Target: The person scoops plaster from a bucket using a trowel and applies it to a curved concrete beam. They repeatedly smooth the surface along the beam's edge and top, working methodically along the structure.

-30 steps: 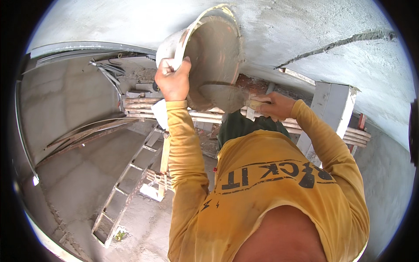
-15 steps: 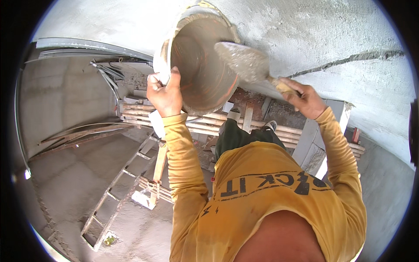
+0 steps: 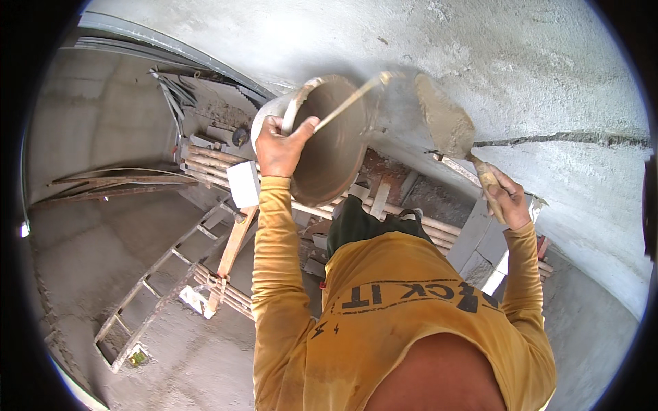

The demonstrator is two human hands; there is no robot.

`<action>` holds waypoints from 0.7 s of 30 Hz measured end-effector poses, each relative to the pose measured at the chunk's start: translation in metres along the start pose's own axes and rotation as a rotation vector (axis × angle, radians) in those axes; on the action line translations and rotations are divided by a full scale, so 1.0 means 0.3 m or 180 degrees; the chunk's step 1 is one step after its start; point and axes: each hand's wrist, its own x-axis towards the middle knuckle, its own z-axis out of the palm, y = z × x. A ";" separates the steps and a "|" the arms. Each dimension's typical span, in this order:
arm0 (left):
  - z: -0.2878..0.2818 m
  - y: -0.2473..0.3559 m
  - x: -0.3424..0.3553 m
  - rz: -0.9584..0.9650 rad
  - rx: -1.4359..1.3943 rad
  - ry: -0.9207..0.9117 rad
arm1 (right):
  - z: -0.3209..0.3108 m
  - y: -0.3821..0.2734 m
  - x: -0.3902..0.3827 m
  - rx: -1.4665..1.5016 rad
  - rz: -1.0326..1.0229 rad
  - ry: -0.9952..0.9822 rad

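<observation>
My left hand grips the rim of a mortar-smeared bucket, which is tilted so that its mouth faces me. Its handle slants across the opening toward the wall. The inside looks coated with grey mortar; no heap of it shows from here. In my right hand is the wooden handle of a trowel, fingers wrapped round it. Wet mortar covers the visible face of its blade, which is close to the grey plastered wall; whether it touches cannot be made out.
A dark crack runs along the wall right of the blade. Below me are bamboo poles, my feet among boards. A ladder leans at lower left, beside a wooden post. Grey blocks stand at right.
The trowel has left the bucket's mouth and moved right, its blade turning toward the wall with mortar on it. The bucket has come lower, and its handle has swung across the opening.
</observation>
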 end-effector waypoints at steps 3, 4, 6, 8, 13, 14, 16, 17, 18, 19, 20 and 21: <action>-0.011 0.027 -0.004 0.0076 0.0668 -0.0379 | -0.023 -0.054 0.008 -0.0200 -0.0255 -0.0002; -0.014 0.037 -0.002 0.0093 0.0856 -0.0479 | -0.027 -0.084 0.022 -0.0339 -0.0333 -0.0012; -0.026 0.049 -0.001 0.0137 0.1171 -0.0652 | -0.021 -0.150 0.056 -0.0722 -0.0408 -0.0236; -0.032 0.049 0.000 0.0111 0.1044 -0.0774 | 0.018 -0.198 0.112 -0.1025 -0.0521 -0.0398; -0.015 0.005 -0.004 0.0376 0.0883 -0.0541 | 0.072 -0.227 0.210 -0.1055 -0.0140 -0.0540; -0.004 -0.008 0.006 0.0311 0.0861 -0.0445 | 0.069 -0.215 0.206 -0.1059 -0.0072 -0.0621; 0.019 -0.032 0.036 0.0275 0.0858 -0.0309 | 0.036 -0.182 0.182 -0.1431 0.0296 -0.0741; 0.026 -0.045 0.051 0.0297 0.0889 -0.0281 | 0.021 -0.164 0.177 -0.1278 0.0135 -0.0965; 0.031 -0.055 0.058 0.0263 0.0966 -0.0299 | 0.009 -0.146 0.169 -0.1279 0.0117 -0.1083; 0.040 -0.062 0.066 0.0313 0.0958 -0.0342 | 0.009 -0.129 0.170 -0.1265 0.0129 -0.1188; 0.050 -0.064 0.080 0.0314 0.0975 -0.0405 | 0.001 -0.124 0.178 -0.1460 0.0159 -0.1105; 0.054 -0.063 0.089 0.0314 0.0998 -0.0463 | 0.020 -0.116 0.202 -0.1577 -0.0382 -0.1006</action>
